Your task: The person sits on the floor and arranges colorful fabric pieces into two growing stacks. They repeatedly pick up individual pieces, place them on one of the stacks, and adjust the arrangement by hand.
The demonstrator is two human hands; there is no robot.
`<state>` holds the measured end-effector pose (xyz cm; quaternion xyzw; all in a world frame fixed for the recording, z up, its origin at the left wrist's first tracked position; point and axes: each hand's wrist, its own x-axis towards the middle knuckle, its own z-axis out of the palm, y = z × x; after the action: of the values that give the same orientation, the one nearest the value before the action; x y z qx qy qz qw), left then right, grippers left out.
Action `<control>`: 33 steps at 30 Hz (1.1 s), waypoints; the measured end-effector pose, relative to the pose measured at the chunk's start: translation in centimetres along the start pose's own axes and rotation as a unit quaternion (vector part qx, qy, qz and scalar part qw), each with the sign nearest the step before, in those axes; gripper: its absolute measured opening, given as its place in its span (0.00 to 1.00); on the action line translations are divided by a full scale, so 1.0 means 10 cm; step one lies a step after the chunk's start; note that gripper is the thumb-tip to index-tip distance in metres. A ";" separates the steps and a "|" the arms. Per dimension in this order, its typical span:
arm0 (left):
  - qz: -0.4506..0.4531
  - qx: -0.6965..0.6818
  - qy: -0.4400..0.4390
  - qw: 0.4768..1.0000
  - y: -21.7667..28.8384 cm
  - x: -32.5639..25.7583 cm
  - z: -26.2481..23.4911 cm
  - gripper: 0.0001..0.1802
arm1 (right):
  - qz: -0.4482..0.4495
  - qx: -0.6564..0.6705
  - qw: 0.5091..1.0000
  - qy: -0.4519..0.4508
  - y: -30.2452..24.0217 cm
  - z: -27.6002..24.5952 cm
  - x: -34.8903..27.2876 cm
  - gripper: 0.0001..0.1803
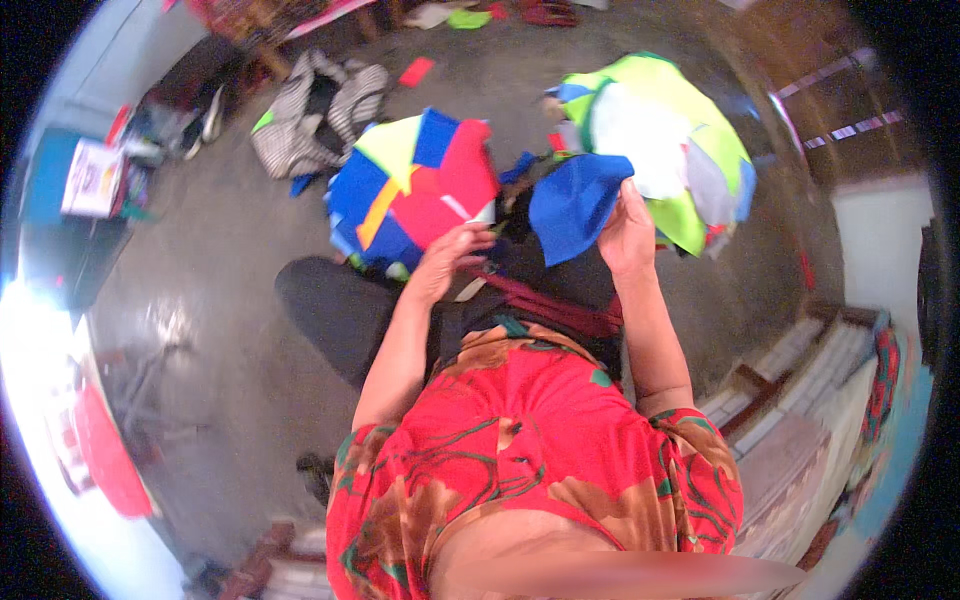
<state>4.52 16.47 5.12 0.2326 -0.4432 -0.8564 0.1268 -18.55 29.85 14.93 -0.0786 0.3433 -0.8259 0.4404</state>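
Observation:
My right hand pinches the upper right corner of a blue piece of cloth, which hangs down and spreads out toward the left. My left hand holds nothing that I can see; its fingers stretch toward the middle, beside the lower edge of a heap of red, blue, yellow and orange cloth pieces. Just beyond the blue cloth lies a second heap of lime, white and grey cloth pieces. The blue cloth covers part of the dark area between the heaps.
A striped grey cloth lies crumpled on the grey floor at the far left. A small red scrap is near it. Clutter lines the left wall, with a boxy printed package. Wooden furniture with pale slats stands at right.

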 end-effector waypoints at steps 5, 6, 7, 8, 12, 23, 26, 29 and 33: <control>-0.027 -0.199 -0.050 0.978 -0.12 -0.07 0.03 0.36 | 0.190 0.032 0.981 -0.021 0.87 -0.09 0.08 0.11; -0.028 -0.231 -0.038 0.972 -0.10 -0.05 0.03 0.33 | 0.189 0.022 0.981 -0.035 0.96 -0.13 0.10 0.10; -0.016 -0.202 -0.017 0.979 -0.09 -0.03 0.02 0.31 | 0.186 0.012 0.981 -0.048 1.01 -0.13 0.12 0.09; -0.006 -0.173 0.004 0.985 -0.09 -0.03 0.01 0.29 | 0.198 -0.019 0.979 -0.036 1.05 -0.15 0.15 0.09; 0.003 -0.165 0.050 0.985 -0.16 0.04 -0.11 0.17 | 0.213 -0.099 0.972 -0.008 1.13 -0.21 0.21 0.08; 0.177 -0.158 0.214 0.948 0.16 0.15 -0.34 0.25 | 0.213 -0.099 0.972 0.025 1.07 -0.11 0.18 0.14; 0.203 -0.136 0.232 0.942 0.42 0.25 -0.40 0.29 | 0.216 -0.094 0.972 0.014 1.07 -0.11 0.19 0.15; 0.220 -0.136 0.211 0.943 0.79 0.32 -0.38 0.32 | 0.227 -0.110 0.968 0.013 1.05 -0.09 0.21 0.14; 0.268 -0.141 0.210 0.930 0.96 0.38 -0.49 0.31 | 0.237 -0.131 0.963 -0.007 1.05 -0.11 0.21 0.13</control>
<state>3.85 5.90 9.49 0.2592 -0.3273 -0.7759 0.4728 -13.20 24.77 7.07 -0.0580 0.4537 -0.6455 0.6116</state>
